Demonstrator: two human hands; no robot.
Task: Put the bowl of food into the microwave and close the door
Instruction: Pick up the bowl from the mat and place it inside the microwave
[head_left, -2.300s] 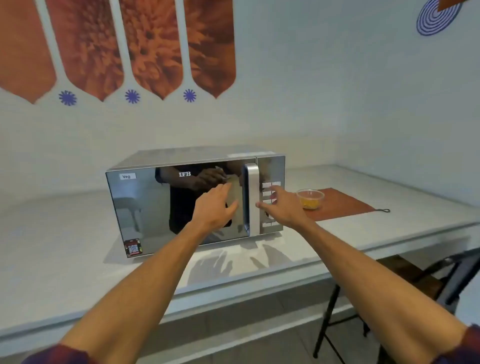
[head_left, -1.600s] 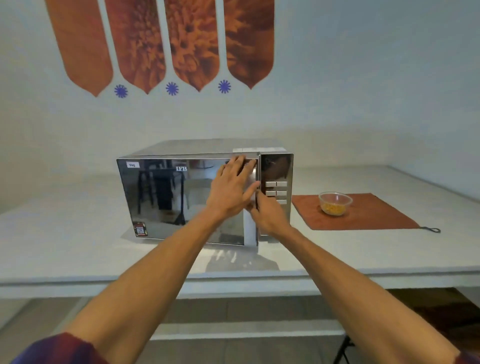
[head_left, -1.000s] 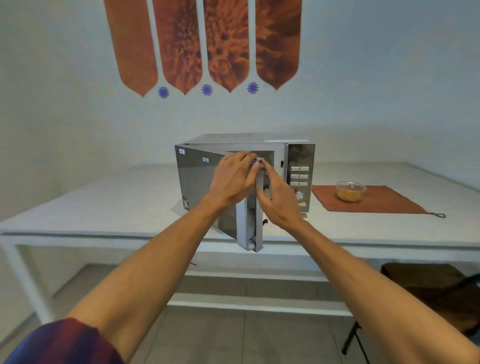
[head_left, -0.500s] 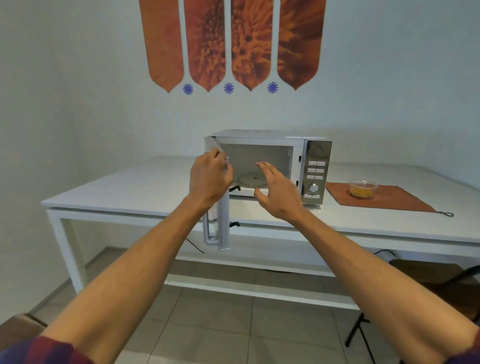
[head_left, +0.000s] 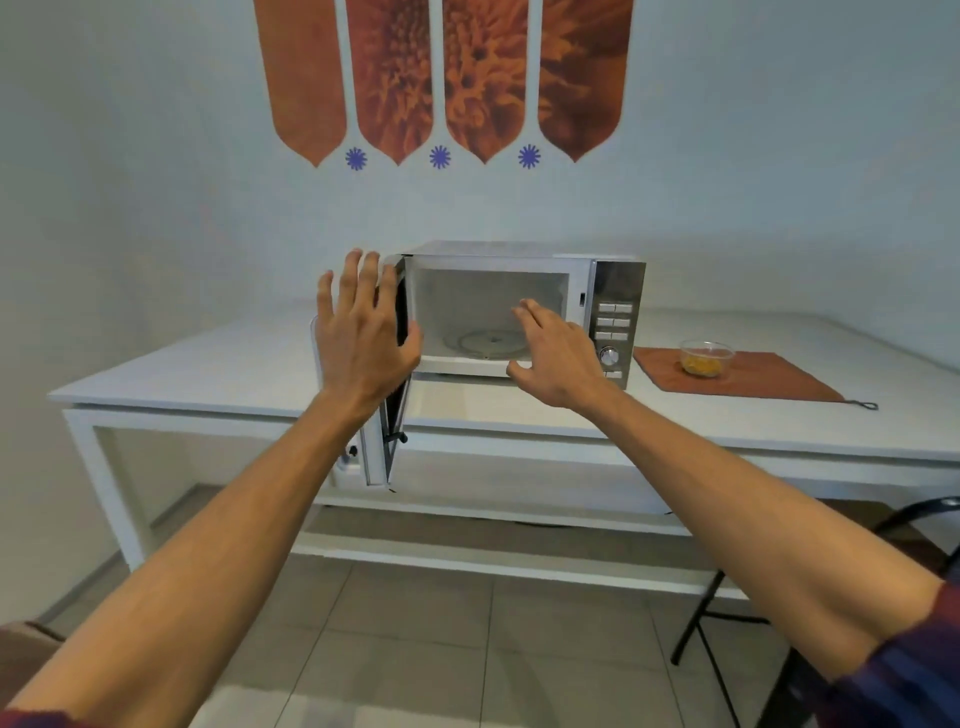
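The silver microwave (head_left: 618, 291) stands on the white table (head_left: 234, 364) with its door (head_left: 387, 431) swung wide to the left; a glass turntable (head_left: 483, 343) shows in the empty white cavity. My left hand (head_left: 363, 332) is spread flat against the door's edge, fingers apart, holding nothing. In front of the cavity opening hovers my right hand (head_left: 556, 358), open and empty. A small clear bowl of yellow food (head_left: 706, 358) sits on an orange mat (head_left: 769, 376), to the right of the microwave and away from both hands.
A black folding chair (head_left: 737, 613) stands at the lower right by the table. A grey tiled floor lies under the table. Orange wall decals hang above the microwave, and a wall closes in on the left.
The door went from shut to wide open on the left. My left hand let go of its edge and now lies flat on it. The camera backed away.
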